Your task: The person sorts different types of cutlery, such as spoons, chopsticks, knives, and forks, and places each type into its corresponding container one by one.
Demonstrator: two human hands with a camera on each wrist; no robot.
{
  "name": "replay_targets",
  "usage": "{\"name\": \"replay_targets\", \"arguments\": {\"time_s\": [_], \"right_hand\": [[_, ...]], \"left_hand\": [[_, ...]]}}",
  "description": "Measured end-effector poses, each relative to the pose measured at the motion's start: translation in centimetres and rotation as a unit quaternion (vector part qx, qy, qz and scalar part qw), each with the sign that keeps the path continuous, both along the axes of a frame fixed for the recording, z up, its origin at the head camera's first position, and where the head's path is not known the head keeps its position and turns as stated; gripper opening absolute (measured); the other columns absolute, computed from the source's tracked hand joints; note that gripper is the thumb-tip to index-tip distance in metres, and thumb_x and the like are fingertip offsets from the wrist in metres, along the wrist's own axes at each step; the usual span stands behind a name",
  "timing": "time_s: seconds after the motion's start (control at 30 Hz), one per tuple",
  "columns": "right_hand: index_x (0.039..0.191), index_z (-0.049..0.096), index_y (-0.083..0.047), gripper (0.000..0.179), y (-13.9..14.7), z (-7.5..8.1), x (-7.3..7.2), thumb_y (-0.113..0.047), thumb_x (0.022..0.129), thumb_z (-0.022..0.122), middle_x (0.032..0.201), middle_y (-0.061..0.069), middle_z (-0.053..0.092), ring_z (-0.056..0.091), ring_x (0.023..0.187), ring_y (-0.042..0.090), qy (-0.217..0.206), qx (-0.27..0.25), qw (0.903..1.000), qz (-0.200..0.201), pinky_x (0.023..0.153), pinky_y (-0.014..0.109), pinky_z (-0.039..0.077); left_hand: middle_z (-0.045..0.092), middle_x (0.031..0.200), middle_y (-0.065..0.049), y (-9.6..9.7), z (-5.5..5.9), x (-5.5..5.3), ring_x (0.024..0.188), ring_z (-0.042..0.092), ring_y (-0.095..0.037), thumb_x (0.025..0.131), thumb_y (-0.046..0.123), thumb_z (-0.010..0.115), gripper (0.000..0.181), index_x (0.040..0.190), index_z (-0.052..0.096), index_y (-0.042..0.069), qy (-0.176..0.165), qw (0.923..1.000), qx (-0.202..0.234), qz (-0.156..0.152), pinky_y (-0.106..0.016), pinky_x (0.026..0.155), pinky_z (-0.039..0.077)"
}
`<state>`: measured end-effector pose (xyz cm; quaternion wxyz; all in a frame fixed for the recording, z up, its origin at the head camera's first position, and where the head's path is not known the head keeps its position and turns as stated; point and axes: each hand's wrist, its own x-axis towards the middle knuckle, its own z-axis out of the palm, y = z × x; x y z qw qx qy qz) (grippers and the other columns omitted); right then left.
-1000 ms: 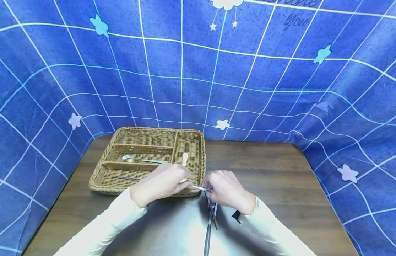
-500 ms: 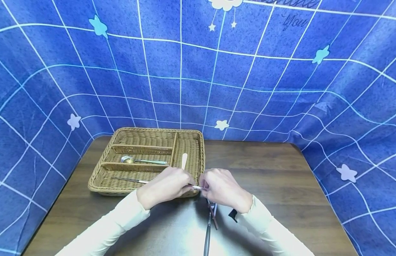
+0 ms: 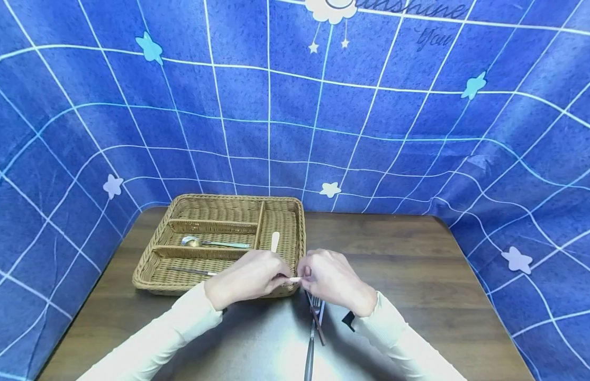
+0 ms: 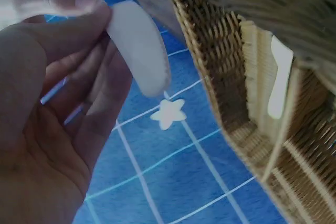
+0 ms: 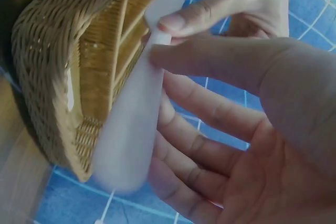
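Note:
Both hands meet above the front right corner of a wicker basket [image 3: 302,238]. Between them is a flat pale butter spreader [image 3: 295,279] with a narrow waist, rounded at its broad end. My left hand [image 3: 249,275] pinches it with thumb and finger. The right hand [image 3: 335,280] also pinches it, its other fingers loosely bent in the right wrist view. A similar pale spreader [image 4: 281,80] lies in the basket's right compartment. On the table below the right hand, a fork [image 3: 316,302], a brown stick [image 3: 319,328] and a dark-handled utensil [image 3: 309,360] lie crossed.
A spoon [image 3: 192,242] with a greenish handle lies in the basket's middle left compartment. The front left compartment holds a thin dark utensil [image 3: 190,270]. A blue grid-patterned curtain [image 3: 352,116] stands behind the wooden table [image 3: 380,243].
The hands have drawn closer together around the spreader, so less of it shows between them. My left hand has shifted slightly right. The head view has tilted up a little.

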<state>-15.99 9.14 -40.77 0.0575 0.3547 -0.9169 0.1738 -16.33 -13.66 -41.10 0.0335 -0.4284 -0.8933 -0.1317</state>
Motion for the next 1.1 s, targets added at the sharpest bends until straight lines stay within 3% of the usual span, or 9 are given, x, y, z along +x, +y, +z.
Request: {"name": "replay_targets", "arguments": {"time_s": [0.13,0.27,0.37,0.53,0.63,0.7,0.87,1.1], "right_hand": [[0.11,0.079,-0.009,0.026,0.8,-0.4,-0.7,-0.02,0.088,0.085,0.093,0.0,0.072,0.066,0.084,0.019,0.037,-0.057,0.9966,-0.046,0.072,0.037,0.058],[0.132,0.069,-0.002,0.052,1.8,-0.9,-1.7,-0.027,0.09,0.087,0.105,0.008,0.073,0.068,0.092,0.028,0.059,-0.093,0.9873,-0.114,0.08,0.045,0.058],[0.136,0.068,-0.004,0.055,1.9,-1.8,-2.3,-0.031,0.091,0.085,0.11,0.011,0.075,0.071,0.095,0.03,0.017,-0.084,0.9875,-0.132,0.081,0.049,0.059],[0.136,0.068,-0.004,0.054,1.0,-4.3,-3.0,-0.036,0.095,0.081,0.105,0.009,0.079,0.075,0.087,0.024,-0.096,-0.067,0.9857,-0.122,0.076,0.048,0.061],[0.13,0.069,-0.003,0.047,0.1,-5.7,-3.2,-0.035,0.096,0.079,0.094,0.005,0.078,0.074,0.079,0.02,-0.118,-0.073,0.9833,-0.118,0.071,0.046,0.06],[0.131,0.068,-0.001,0.048,-0.3,-6.3,-3.3,-0.033,0.097,0.079,0.09,0.003,0.078,0.074,0.077,0.019,-0.119,-0.079,0.9827,-0.117,0.069,0.046,0.06],[0.142,0.064,0.003,0.059,-0.9,-6.9,-3.2,-0.027,0.094,0.081,0.089,0.002,0.08,0.076,0.078,0.02,-0.11,-0.087,0.9821,-0.126,0.07,0.048,0.061],[0.136,0.069,0.004,0.054,-1.3,-7.1,-3.2,-0.025,0.092,0.083,0.092,0.007,0.081,0.077,0.079,0.021,-0.104,-0.088,0.9832,-0.122,0.071,0.048,0.062]], "left_hand": [[0.068,0.074,0.012,-0.9,-0.3,-0.8,0.052,0.045,0.001,0.096,0.015,0.081,0.004,0.097,0.084,0.016,-0.082,0.9939,0.029,0.068,-0.018,0.045,0.04],[0.072,0.077,0.01,-2.0,-0.6,-2.0,0.052,0.05,-0.002,0.098,0.015,0.078,0.007,0.099,0.085,0.015,-0.144,0.9727,0.086,0.16,-0.023,0.049,0.046],[0.076,0.081,0.005,-2.4,-1.0,-2.9,0.062,0.061,-0.005,0.097,0.012,0.077,0.006,0.097,0.083,0.011,-0.175,0.9525,0.122,0.217,-0.025,0.063,0.054],[0.076,0.077,0.003,-2.0,-2.2,-4.4,0.068,0.072,-0.012,0.096,0.011,0.073,0.007,0.091,0.078,0.01,-0.247,0.9154,0.153,0.279,-0.03,0.066,0.056],[0.076,0.077,0.004,-1.4,-2.9,-5.0,0.072,0.075,-0.015,0.097,0.014,0.074,0.008,0.089,0.077,0.013,-0.28,0.8944,0.164,0.308,-0.033,0.071,0.057],[0.076,0.077,0.003,-0.9,-3.5,-5.3,0.074,0.075,-0.016,0.097,0.016,0.075,0.009,0.088,0.076,0.013,-0.291,0.8868,0.167,0.318,-0.034,0.077,0.058],[0.075,0.072,0.002,0.0,-4.5,-5.9,0.072,0.071,-0.016,0.097,0.017,0.075,0.011,0.087,0.076,0.013,-0.281,0.8906,0.154,0.322,-0.036,0.079,0.056],[0.072,0.069,0.002,0.3,-6.1,-6.5,0.066,0.066,-0.016,0.096,0.015,0.075,0.016,0.081,0.074,0.013,-0.273,0.8986,0.119,0.322,-0.032,0.069,0.055]]}}
